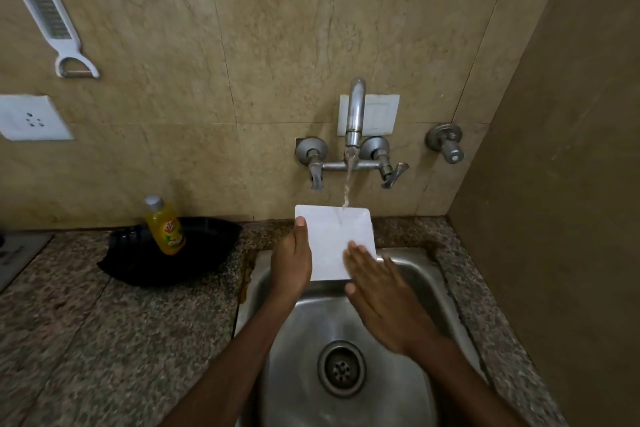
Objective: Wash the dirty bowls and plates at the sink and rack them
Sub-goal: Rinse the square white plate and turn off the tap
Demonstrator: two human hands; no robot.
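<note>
A white square plate (332, 236) is held tilted over the steel sink (408, 274), under water running from the wall tap (355, 114). My left hand (292, 260) grips the plate's left edge, thumb lying on its face. My right hand (377, 295) lies flat with straight fingers against the plate's lower right part. The stream hits the plate near its top edge. The basin below shows only its drain (341, 368).
A yellow dish-soap bottle (164, 225) stands in a black tray (180, 253) on the granite counter (104, 322) left of the sink. A white grater-peeler (48, 14) hangs on the tiled wall. A side wall closes the right.
</note>
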